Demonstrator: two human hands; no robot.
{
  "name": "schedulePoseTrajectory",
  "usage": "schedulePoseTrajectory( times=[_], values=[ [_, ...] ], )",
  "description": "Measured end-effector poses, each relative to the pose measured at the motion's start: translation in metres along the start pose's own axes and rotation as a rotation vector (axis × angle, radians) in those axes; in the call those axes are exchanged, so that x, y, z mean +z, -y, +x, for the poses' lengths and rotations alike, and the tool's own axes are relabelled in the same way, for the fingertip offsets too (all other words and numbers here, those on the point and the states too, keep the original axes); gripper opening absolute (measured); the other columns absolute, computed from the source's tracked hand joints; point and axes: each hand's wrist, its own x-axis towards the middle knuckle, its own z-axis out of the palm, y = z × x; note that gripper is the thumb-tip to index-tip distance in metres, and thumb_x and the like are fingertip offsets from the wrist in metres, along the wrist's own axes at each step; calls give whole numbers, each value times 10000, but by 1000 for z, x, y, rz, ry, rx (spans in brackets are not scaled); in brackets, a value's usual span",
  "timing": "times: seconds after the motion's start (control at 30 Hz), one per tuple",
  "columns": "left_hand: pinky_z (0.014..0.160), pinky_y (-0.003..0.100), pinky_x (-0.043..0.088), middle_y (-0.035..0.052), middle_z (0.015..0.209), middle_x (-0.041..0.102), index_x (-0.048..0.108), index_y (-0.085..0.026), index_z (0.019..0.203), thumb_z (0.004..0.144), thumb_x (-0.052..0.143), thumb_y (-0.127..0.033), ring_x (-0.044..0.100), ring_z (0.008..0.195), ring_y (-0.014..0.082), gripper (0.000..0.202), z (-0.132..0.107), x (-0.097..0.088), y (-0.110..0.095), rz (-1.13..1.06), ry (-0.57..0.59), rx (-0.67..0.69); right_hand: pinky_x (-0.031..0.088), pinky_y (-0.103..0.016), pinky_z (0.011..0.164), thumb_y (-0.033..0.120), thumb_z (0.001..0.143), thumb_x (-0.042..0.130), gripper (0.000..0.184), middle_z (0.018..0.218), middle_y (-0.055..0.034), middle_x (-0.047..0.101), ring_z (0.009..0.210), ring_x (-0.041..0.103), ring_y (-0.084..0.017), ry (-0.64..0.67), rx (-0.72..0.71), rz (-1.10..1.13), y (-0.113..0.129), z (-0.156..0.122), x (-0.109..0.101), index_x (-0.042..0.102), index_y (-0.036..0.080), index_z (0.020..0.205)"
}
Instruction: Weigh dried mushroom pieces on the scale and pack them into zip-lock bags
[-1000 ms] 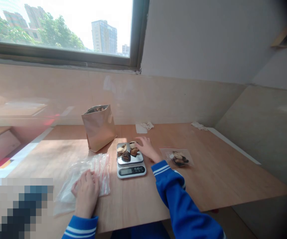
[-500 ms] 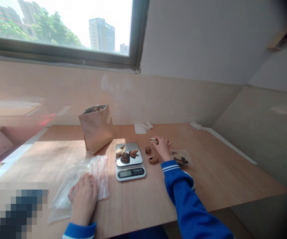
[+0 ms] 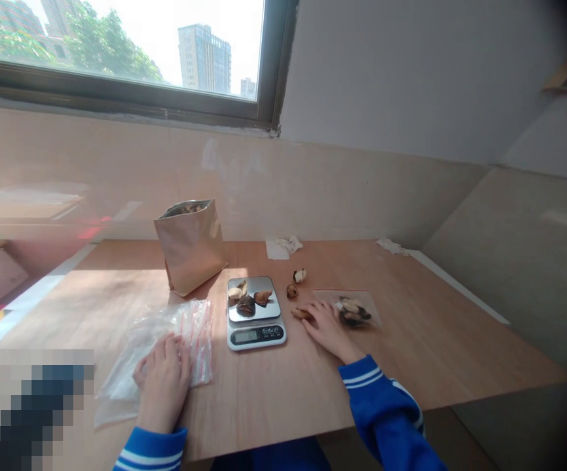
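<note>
My left hand [image 3: 162,376] rests on a stack of clear zip bags [image 3: 198,333], its fingers slightly bent over the plastic and gripping nothing visible. With thumb and forefinger, my right hand [image 3: 330,330] closes around a curled brown piece that looks like dried mushroom [image 3: 300,314], low on the table. Just beyond lie a round brown piece [image 3: 292,291] and a pale, dark-edged one [image 3: 300,275]. Left of them, a white digital kitchen scale [image 3: 258,336] carries several more dried pieces [image 3: 246,305]; its display is lit but unreadable.
Behind the zip bags stands an open brown paper pouch [image 3: 192,248] with dried pieces inside. A clear bag of dark and pale pieces [image 3: 355,313] lies beside my right hand. Crumpled white paper [image 3: 289,244] sits near the wall, with another scrap [image 3: 391,246] farther right.
My right hand has let go of the pale piece at the back and come nearer to me, onto the curled brown piece. My left hand stays on the bags.
</note>
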Motion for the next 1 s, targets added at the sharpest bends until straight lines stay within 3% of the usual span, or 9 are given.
schedulePoseTrajectory(
  times=[0.13,0.23,0.33,0.5,0.6,0.8,1.0],
  values=[
    [841,375,366,143,1076,629,563,-127,1020,880,390,-287,592,944,243,274,0,3,4,-14,4,23,321,-434,877,314,842,527,254,1035,-80,654,997,551,-269,-28,80,27,9,12,-6,637,238,1058],
    [856,383,354,148,1096,620,563,-125,1026,887,376,-281,583,967,249,280,-1,3,3,9,2,8,330,-415,869,357,867,503,335,1074,-86,654,997,567,-256,-149,72,118,29,40,-12,563,232,1172],
    [857,386,350,144,1092,620,561,-124,1033,892,368,-280,584,970,251,285,0,0,0,24,24,-8,336,-402,884,390,881,486,319,1034,-75,667,953,586,-230,-190,13,222,50,73,-8,564,216,1137],
    [866,388,349,140,1102,618,560,-123,1054,897,362,-278,588,966,244,297,0,-5,-4,20,61,-41,359,-377,877,400,899,469,288,1000,-75,678,962,571,-224,-74,-79,272,67,106,11,653,223,1032],
    [875,385,351,148,1119,610,557,-114,1064,900,356,-278,584,969,244,307,-1,-4,-4,14,63,-32,330,-407,936,389,922,426,302,1090,-61,656,1054,536,-232,-57,-89,277,60,102,15,659,261,1064],
    [885,386,356,137,1136,600,550,-133,1058,891,362,-289,573,996,253,295,-1,4,2,-6,43,-15,332,-426,978,305,930,370,332,1273,-74,540,1173,461,-241,-230,48,184,16,62,23,619,253,1144],
    [874,391,375,150,1110,604,537,-124,1041,887,350,-280,575,997,256,288,-1,2,1,-16,38,9,382,-392,947,224,889,405,416,1256,-78,554,1119,502,-223,-133,-3,97,-7,35,44,479,238,1298]
  ],
)
